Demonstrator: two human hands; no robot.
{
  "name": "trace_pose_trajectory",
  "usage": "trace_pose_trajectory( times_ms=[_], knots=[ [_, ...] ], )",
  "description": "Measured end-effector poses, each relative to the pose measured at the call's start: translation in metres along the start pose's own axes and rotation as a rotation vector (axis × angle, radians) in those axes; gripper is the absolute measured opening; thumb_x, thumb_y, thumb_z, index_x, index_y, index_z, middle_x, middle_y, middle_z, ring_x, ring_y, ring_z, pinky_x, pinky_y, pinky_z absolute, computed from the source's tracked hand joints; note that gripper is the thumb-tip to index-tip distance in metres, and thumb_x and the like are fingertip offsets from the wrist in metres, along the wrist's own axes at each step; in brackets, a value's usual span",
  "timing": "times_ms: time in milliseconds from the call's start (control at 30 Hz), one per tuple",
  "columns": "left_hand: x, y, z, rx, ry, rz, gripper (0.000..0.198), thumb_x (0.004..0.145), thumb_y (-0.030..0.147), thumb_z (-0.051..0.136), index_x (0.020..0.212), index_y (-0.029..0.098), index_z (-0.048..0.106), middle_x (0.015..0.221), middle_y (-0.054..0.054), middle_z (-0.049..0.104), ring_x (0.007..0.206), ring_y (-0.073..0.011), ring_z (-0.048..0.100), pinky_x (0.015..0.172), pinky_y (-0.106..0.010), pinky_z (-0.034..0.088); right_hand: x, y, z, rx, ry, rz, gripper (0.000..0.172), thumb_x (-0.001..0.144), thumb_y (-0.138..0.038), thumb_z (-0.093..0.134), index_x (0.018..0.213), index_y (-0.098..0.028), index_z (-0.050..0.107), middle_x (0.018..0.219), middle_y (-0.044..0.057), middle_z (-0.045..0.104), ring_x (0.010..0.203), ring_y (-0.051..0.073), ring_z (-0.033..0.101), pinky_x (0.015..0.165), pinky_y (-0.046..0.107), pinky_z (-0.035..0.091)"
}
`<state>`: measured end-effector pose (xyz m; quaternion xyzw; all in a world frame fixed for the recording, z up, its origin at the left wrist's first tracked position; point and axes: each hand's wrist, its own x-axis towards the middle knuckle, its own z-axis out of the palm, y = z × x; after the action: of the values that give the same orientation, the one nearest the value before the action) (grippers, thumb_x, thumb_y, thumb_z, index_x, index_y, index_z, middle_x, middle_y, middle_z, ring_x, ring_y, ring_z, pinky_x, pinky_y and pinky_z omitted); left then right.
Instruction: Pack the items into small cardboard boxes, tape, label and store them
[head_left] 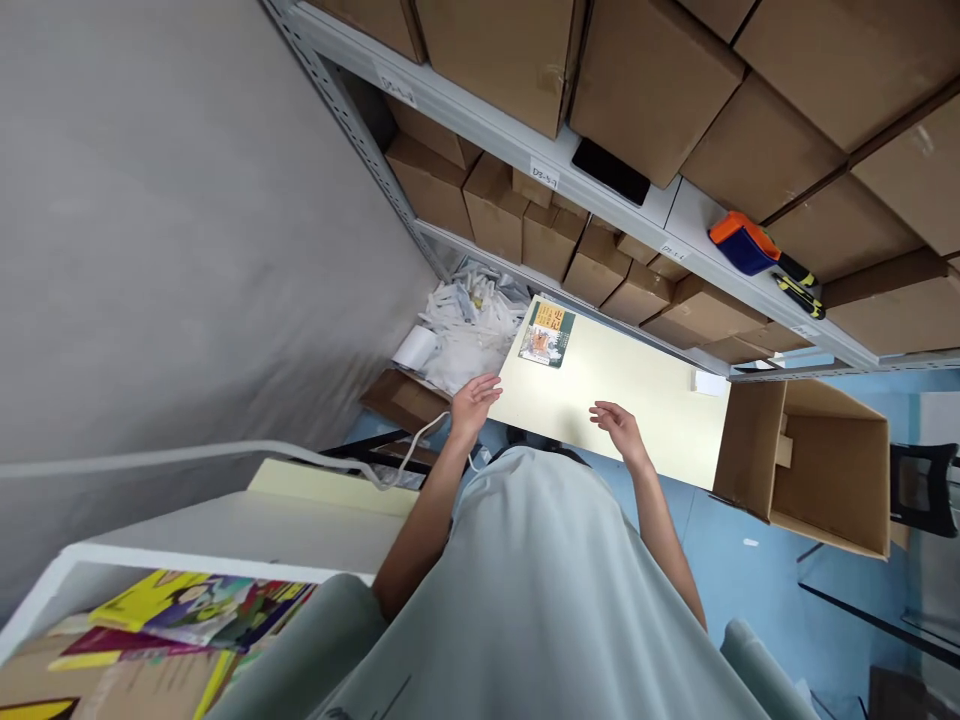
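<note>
My left hand (476, 402) is at the left edge of a cream tabletop (622, 380), with its fingers stretched out and nothing in them. Over the tabletop's near edge is my right hand (616, 428), fingers apart and holding nothing. A book or booklet (547, 333) with a green, orange and white cover lies flat at the tabletop's far left, beyond my left hand and touched by neither hand. At the right end of the top lies a small white item (709, 383), its kind too small to tell.
Behind the table stands a metal shelf (480, 95) with cardboard boxes, a black phone-like slab (611, 171), an orange-and-blue tape dispenser (742, 243) and a cutter (799, 296). White scrap (476, 325) is heaped at left. An open carton (832, 470) adjoins the table's right end. A white cable (300, 452) crosses at left.
</note>
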<state>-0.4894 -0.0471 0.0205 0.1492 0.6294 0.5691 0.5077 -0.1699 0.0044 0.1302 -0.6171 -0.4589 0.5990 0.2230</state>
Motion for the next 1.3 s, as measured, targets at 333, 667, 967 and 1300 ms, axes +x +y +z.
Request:
trace_pose_trajectory(
  times_ms=[333, 667, 967, 1300],
  knots=[
    [-0.063, -0.003, 0.036, 0.002, 0.106, 0.128, 0.055, 0.062, 0.034, 0.091, 0.112, 0.018, 0.075, 0.117, -0.017, 0.082, 0.096, -0.0278, 0.080, 0.096, -0.047, 0.064, -0.014, 0.009, -0.030, 0.042, -0.164, -0.058, 0.050, 0.087, -0.062, 0.076, 0.118, -0.023, 0.076, 0.124, 0.014, 0.082, 0.108, 0.030, 0.079, 0.103, 0.048, 0.056],
    [-0.133, -0.017, 0.027, 0.035, 0.289, 0.176, 0.051, 0.068, 0.032, 0.086, 0.115, 0.017, 0.075, 0.114, -0.016, 0.082, 0.098, -0.0291, 0.081, 0.100, -0.050, 0.065, -0.009, 0.028, -0.013, 0.046, -0.367, -0.020, 0.050, 0.086, -0.063, 0.080, 0.116, -0.024, 0.077, 0.122, 0.013, 0.082, 0.107, 0.028, 0.078, 0.106, 0.049, 0.057],
    [-0.122, -0.015, -0.016, -0.053, 0.392, 0.134, 0.049, 0.069, 0.027, 0.081, 0.117, 0.017, 0.075, 0.116, -0.014, 0.082, 0.100, -0.0286, 0.081, 0.100, -0.048, 0.066, 0.010, 0.004, 0.033, -0.081, -0.457, -0.023, 0.054, 0.085, -0.067, 0.078, 0.117, -0.023, 0.077, 0.122, 0.014, 0.082, 0.107, 0.028, 0.078, 0.103, 0.046, 0.057],
    [-0.054, -0.015, -0.075, -0.220, 0.451, 0.049, 0.052, 0.066, 0.026, 0.087, 0.116, 0.016, 0.075, 0.117, -0.014, 0.082, 0.099, -0.0281, 0.081, 0.105, -0.048, 0.063, 0.054, -0.046, 0.121, -0.284, -0.446, 0.005, 0.052, 0.086, -0.063, 0.078, 0.118, -0.023, 0.077, 0.121, 0.013, 0.083, 0.107, 0.029, 0.079, 0.104, 0.047, 0.055]
  ],
)
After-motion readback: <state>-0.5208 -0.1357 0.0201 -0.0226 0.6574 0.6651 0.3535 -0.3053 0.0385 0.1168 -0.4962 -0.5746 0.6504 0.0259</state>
